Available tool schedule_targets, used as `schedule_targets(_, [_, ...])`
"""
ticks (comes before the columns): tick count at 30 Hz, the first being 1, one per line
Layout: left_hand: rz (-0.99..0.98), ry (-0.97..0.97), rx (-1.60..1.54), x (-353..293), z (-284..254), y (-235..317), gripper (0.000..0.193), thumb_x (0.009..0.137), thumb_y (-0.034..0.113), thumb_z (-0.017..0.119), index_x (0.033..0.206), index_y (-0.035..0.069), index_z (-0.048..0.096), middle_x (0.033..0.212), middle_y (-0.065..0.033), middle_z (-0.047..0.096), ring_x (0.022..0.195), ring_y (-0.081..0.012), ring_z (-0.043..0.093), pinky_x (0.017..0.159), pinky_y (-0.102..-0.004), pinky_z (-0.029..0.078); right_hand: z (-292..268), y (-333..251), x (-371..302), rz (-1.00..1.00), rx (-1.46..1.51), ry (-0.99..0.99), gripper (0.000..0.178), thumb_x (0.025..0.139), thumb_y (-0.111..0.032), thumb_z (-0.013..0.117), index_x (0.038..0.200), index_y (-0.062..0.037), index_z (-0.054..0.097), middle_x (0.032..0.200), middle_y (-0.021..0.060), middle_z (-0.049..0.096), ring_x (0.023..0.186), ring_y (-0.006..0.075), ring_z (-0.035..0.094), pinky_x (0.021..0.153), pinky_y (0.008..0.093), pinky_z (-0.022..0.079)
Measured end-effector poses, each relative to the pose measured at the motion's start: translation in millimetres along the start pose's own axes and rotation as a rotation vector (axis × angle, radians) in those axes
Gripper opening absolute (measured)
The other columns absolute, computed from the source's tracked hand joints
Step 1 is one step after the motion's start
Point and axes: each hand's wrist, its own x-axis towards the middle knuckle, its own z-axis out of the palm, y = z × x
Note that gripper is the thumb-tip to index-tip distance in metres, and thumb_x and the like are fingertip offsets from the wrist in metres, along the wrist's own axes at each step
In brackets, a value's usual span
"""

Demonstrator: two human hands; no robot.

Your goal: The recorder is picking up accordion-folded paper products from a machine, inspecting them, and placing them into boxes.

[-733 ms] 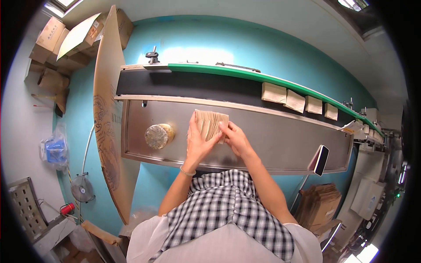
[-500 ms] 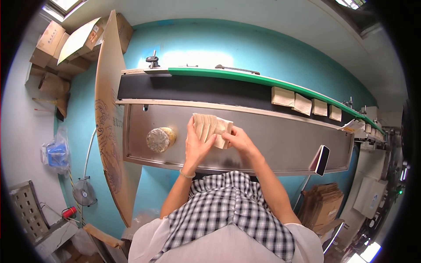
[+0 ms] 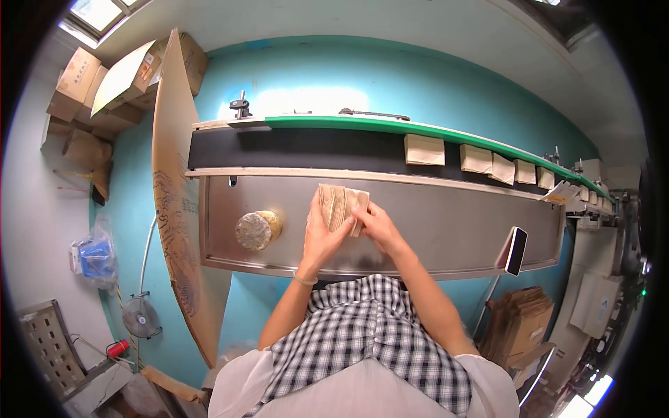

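Observation:
Both of my hands hold a block of beige folded paper napkins (image 3: 333, 202) above the steel tray table. My left hand (image 3: 320, 235) is closed around the left side of the block, its thumb across the front. My right hand (image 3: 380, 228) pinches a few napkins at the right end, which stand slightly apart from the rest. Some fingertips are hidden behind the napkins. A short yellowish round container (image 3: 258, 230) with a mottled pale top is to the left of my left hand.
Behind the steel tray (image 3: 446, 230) runs a black conveyor belt (image 3: 300, 144) with a green edge rail (image 3: 334, 124). Small napkin stacks (image 3: 424, 150) lie in a row along its right part. A phone (image 3: 516, 251) leans at the tray's right end; a cardboard sheet (image 3: 171, 209) stands at the left.
The napkin stacks on the belt have shifted right, and another stack now lies at the left of the row. The napkins in my hands, fanned before, sit closer together.

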Motion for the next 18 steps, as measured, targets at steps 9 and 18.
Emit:
schedule_targets(9, [-0.09,-0.109,-0.196,6.4,3.9,-13.6,0.071,0.097,0.031,0.063,0.152,0.0,0.032,0.15,-0.0234,0.044,0.14,-0.0316,0.044,0.112,-0.0397,0.038,-14.5,-9.1,32.2,-0.112,0.171,0.297,0.042,0.098,-0.036,0.065,0.12,-0.0006,0.058,0.097,0.0089,0.069,0.082,0.012,0.066,0.07,0.0257,0.054])
schedule_targets(18, [-0.052,-0.176,-0.203,10.4,-1.6,-5.7,0.077,0.091,0.027,0.069,0.151,-0.003,0.032,0.144,-0.0257,0.049,0.134,-0.0347,0.049,0.11,-0.0406,0.04,12.3,3.5,2.2,0.002,0.271,-0.052,0.033,0.097,-0.031,0.065,0.114,-0.003,0.064,0.098,0.0044,0.066,0.083,0.0113,0.064,0.069,0.0258,0.052])
